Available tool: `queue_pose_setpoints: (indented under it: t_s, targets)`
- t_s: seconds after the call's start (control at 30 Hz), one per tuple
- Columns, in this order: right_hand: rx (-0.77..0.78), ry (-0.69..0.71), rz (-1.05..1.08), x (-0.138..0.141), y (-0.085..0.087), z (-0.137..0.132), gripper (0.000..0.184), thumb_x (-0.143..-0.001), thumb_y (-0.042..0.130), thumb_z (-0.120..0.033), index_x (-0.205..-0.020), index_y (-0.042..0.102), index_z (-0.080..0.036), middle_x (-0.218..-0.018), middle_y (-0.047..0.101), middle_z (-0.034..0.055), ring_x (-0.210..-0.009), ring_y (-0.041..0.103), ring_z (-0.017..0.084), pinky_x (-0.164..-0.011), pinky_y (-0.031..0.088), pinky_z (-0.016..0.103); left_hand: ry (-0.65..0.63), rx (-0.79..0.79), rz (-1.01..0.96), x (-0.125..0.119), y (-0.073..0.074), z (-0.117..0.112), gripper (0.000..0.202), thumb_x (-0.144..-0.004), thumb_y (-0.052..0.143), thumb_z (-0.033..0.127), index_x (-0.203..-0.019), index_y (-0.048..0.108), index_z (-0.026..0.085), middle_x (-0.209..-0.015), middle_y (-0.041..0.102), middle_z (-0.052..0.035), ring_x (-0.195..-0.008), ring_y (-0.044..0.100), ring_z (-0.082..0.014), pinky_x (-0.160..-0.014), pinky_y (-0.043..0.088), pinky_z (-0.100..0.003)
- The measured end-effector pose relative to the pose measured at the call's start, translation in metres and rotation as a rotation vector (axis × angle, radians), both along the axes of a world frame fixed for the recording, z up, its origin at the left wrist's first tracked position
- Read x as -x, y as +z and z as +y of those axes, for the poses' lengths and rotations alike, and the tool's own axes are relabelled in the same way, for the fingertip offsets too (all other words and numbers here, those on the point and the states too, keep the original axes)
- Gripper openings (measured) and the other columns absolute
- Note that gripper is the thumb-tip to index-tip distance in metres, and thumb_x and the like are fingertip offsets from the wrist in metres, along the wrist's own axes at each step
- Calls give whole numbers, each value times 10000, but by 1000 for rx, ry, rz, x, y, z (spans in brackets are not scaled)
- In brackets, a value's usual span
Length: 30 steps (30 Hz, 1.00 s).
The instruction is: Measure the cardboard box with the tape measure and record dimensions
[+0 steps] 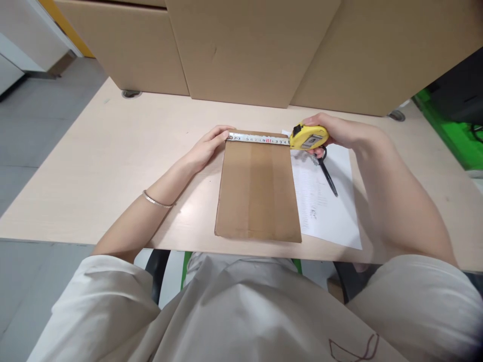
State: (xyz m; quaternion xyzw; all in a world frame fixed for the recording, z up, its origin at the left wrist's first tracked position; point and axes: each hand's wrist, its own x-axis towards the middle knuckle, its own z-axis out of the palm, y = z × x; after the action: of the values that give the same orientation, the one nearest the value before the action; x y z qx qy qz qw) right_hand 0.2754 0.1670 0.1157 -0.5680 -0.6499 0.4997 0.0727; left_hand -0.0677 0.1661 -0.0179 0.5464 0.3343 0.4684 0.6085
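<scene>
My R grip point(334, 129) wraps tape measure point(308, 138), blade point(260, 139) pointing left; L grip point(206, 149) pinches its tip; box point(260, 191) long axis near-far.

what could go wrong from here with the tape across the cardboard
If the left hand lets the end of the tape blade slip, it could snap back toward the right hand, which holds the yellow tape measure. The blade runs near the far edge of the cardboard piece, so a slight tilt might skew the reading. The black pen, close to the right hand, might get knocked.
</scene>
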Motion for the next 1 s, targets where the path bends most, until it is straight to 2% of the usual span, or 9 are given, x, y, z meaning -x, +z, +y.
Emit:
queue_pose_setpoints:
  t_s: [0.27,0.4,0.5,0.57,0.7,0.77,0.87,0.93,1.0]
  targets:
    - [-113,-17,-184,17,27,-1,401,-1049,488,-497,-894,690,-187,-590,608,40,-455,490,139,-500,409,292,7,19,-13,-2,5,-2,467,-868,878,611,-1173,770,274,-1360,783,-46,-1391,670,-282,-1264,473,-433]
    - [-127,-9,-75,35,38,2,427,-1030,490,-500,-862,700,-168,-610,631,68,-452,500,135,-493,421,294,7,1,18,-2,6,-4,460,-899,832,620,-1192,755,274,-1424,766,-60,-1449,643,-297,-1282,464,-452]
    - [-117,103,6,64,34,6,458,-1042,499,-515,-824,705,-169,-649,667,83,-471,535,140,-481,451,280,15,-10,44,-1,5,-4,485,-904,813,632,-1224,748,273,-1446,752,-65,-1454,641,-299,-1284,457,-450]
    - [-105,136,22,89,27,10,514,-1040,534,-601,-776,682,-185,-627,659,79,-463,543,147,-461,462,282,19,-22,49,-2,3,-3,490,-910,801,635,-1231,743,269,-1429,758,-71,-1443,647,-306,-1278,459,-465]
    - [-99,158,97,134,13,14,543,-981,642,-732,-789,643,-224,-556,589,17,-439,524,146,-465,491,287,24,-11,46,-3,2,2,478,-930,726,687,-1179,736,279,-1394,779,-70,-1464,630,-344,-1286,440,-517]
    - [-117,175,114,143,11,14,514,-985,648,-705,-810,655,-221,-568,604,17,-466,541,152,-498,521,289,74,21,80,1,8,1,548,-949,645,753,-1202,728,274,-1411,770,-79,-1505,597,-369,-1307,409,-554]
    - [-165,135,170,135,11,14,465,-1001,612,-624,-821,690,-201,-670,700,66,-559,628,175,-540,547,283,190,43,183,12,32,-18,659,-972,596,787,-1347,692,254,-1504,704,-105,-1571,533,-399,-1338,370,-600]
    - [-221,45,285,118,10,17,403,-1004,586,-574,-855,693,-216,-751,742,74,-650,700,197,-579,575,284,207,13,259,23,50,-47,696,-969,633,778,-1451,658,276,-1586,633,-102,-1604,496,-414,-1352,364,-609]
    - [-283,-66,392,97,4,24,325,-1003,581,-554,-907,670,-256,-851,772,44,-752,758,209,-633,606,291,128,-62,314,33,64,-85,735,-927,712,775,-1525,626,358,-1684,534,-69,-1629,460,-435,-1359,378,-624]
